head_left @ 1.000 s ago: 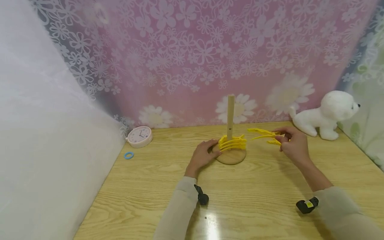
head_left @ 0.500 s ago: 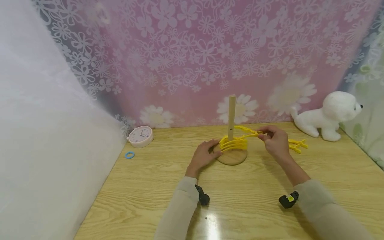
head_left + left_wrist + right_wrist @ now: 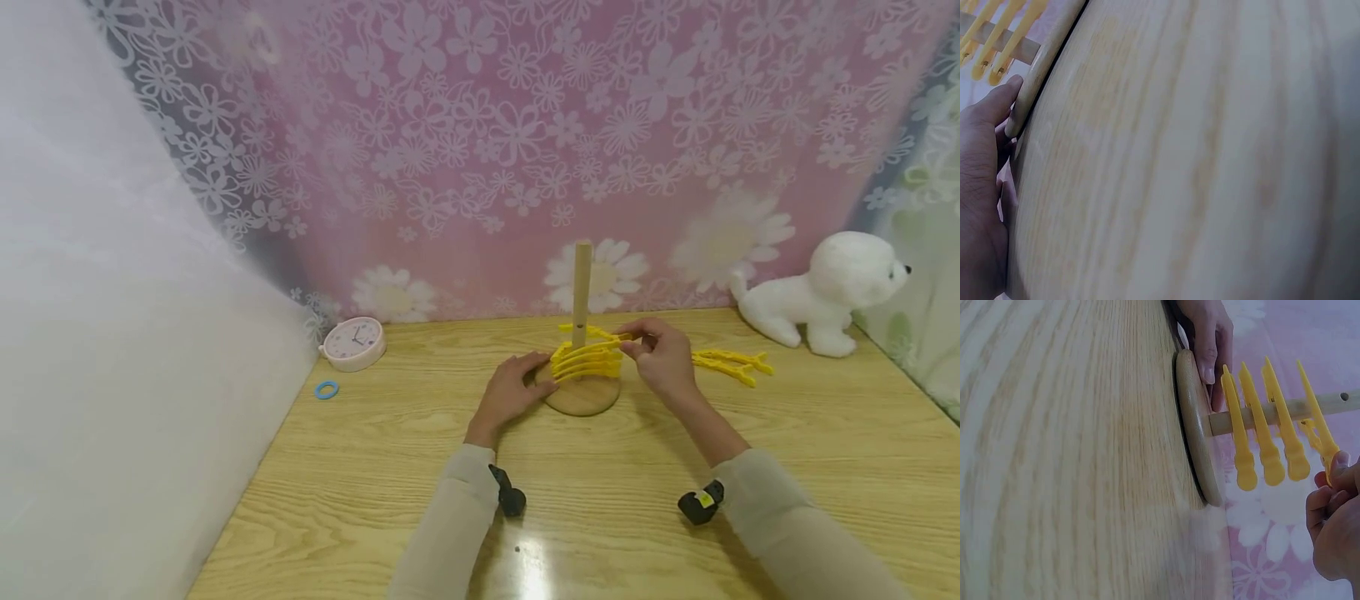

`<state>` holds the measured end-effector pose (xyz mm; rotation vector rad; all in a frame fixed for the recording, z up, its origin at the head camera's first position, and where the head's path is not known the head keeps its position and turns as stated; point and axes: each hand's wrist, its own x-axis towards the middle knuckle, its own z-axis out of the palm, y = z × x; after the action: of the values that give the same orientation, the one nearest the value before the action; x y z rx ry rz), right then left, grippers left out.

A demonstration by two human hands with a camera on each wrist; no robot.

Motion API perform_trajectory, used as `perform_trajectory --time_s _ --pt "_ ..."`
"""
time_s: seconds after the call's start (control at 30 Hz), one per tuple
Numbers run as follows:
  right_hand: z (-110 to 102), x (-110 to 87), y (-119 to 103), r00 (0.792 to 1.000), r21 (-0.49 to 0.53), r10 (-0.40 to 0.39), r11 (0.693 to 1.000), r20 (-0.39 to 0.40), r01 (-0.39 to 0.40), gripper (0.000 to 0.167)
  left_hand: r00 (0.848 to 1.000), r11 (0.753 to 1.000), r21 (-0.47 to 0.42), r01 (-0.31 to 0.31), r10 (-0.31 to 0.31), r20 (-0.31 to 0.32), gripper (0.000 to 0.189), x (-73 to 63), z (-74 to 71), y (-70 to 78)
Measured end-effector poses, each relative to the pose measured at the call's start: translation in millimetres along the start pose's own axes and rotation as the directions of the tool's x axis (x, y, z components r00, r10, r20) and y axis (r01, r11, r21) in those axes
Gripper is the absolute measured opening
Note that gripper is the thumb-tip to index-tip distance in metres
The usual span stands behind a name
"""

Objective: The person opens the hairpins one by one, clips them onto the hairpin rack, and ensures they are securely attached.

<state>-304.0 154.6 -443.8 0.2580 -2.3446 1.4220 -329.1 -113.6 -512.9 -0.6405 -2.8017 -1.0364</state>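
Note:
A round wooden base (image 3: pixel 583 402) with an upright wooden post (image 3: pixel 582 283) stands on the table. Three yellow hair clips (image 3: pixel 1266 431) sit clamped one above another round the lower post. Just above them, the right hand (image 3: pixel 660 358) pinches another yellow hair clip (image 3: pixel 1316 412) by its handle end, its jaws spread to either side of the post. At the base's left edge, the left hand (image 3: pixel 510 393) holds the rim, thumb in front and fingers behind; the left wrist view shows the thumb (image 3: pixel 1004 100) against the rim.
Loose yellow hair clips (image 3: pixel 738 365) lie right of the right hand. A white plush dog (image 3: pixel 825 292) sits at the back right. At the left are a pink clock (image 3: pixel 355 343) and a blue ring (image 3: pixel 326 390). A flowered cloth (image 3: pixel 465 167) hangs behind the table.
The right hand has carried its hair clip leftward to the post and slightly down, and the clip's jaws now straddle the post. The left hand has stayed at the base.

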Motion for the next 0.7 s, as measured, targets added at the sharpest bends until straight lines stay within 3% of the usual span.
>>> perform_trajectory --time_s 0.7 --pt "6.2 -10.3 -1.6 0.997 -0.061 -0.075 0.995 0.036 0.077 0.016 1.0 1.0 0.003 -0.009 0.009 0.02 0.062 -4.4 -1.3 -0.7"
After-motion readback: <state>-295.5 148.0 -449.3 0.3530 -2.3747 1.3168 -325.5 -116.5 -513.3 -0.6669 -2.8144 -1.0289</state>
